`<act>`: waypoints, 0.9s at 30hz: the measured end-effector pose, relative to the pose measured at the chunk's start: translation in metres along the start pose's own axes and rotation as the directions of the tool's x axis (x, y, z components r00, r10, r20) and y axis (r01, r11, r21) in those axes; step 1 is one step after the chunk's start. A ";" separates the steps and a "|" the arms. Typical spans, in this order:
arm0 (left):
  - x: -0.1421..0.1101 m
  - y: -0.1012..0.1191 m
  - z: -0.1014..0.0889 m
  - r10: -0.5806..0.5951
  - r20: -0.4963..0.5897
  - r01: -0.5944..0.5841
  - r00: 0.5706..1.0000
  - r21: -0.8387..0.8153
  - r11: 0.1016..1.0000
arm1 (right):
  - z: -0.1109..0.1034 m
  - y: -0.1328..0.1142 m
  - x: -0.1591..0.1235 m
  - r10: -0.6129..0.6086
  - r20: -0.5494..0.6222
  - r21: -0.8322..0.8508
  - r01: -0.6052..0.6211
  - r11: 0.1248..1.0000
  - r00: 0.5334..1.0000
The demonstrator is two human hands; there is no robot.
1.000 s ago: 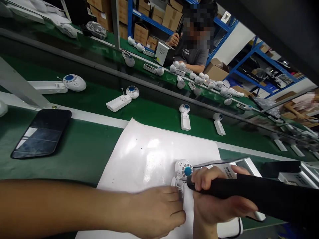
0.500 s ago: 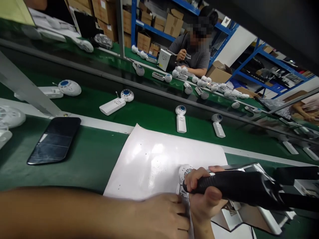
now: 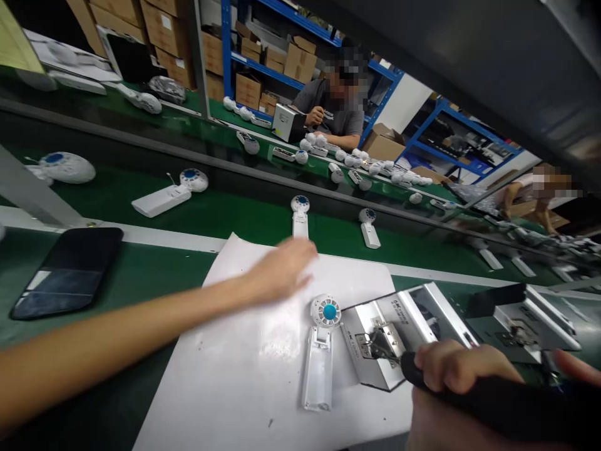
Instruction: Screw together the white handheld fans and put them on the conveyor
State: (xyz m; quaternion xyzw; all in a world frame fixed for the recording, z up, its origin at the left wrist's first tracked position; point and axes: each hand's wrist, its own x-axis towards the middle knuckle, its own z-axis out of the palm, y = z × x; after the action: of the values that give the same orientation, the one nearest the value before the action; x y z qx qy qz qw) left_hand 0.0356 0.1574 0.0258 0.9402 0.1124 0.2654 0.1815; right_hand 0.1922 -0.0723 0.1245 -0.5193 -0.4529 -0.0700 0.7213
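My right hand point(image 3: 462, 382) is wrapped around a black electric screwdriver point(image 3: 511, 401), with the nose of the tool at a silver screw feeder point(image 3: 389, 338). On the white sheet point(image 3: 235, 363), left of the feeder, lies a white handheld fan point(image 3: 319, 369) with its round head away from me and a blue hub. My left hand point(image 3: 284, 266), blurred by motion, is stretched out over the far edge of the sheet, thumb apart from the fingers. Just beyond it, another white fan point(image 3: 300, 216) lies on the green belt, its lower end partly hidden by my fingers.
More fans, such as one at the left point(image 3: 171, 191) and one at the right point(image 3: 369, 228), lie along the belt. A black phone point(image 3: 68, 272) rests at left. A second silver feeder point(image 3: 526, 326) stands at right. Across the line, a co-worker point(image 3: 333, 106) sits by shelves.
My left hand has left the fan on the sheet and moved forward toward the belt. My right hand has drawn the screwdriver back right to the feeder. The view has shifted right.
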 end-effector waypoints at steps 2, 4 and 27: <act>0.027 -0.047 -0.014 -0.093 0.003 0.093 0.996 0.036 0.995 | 0.005 0.008 0.000 0.038 -0.106 -0.032 -0.041 0.999 0.994; 0.043 -0.081 -0.024 -0.120 0.051 0.117 0.992 0.044 0.992 | 0.016 0.018 -0.004 0.054 -0.127 -0.058 -0.062 0.996 0.990; -0.114 0.088 0.002 0.344 0.158 -0.311 0.926 -0.200 0.929 | 0.128 0.011 -0.043 0.308 0.218 0.389 -0.372 0.843 0.926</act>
State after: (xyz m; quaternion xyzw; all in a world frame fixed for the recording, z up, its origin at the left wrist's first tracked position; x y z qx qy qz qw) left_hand -0.0483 0.0416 0.0075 0.9475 -0.0878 0.2096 0.2248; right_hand 0.0995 0.0207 0.0920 -0.4263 -0.4094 0.1973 0.7821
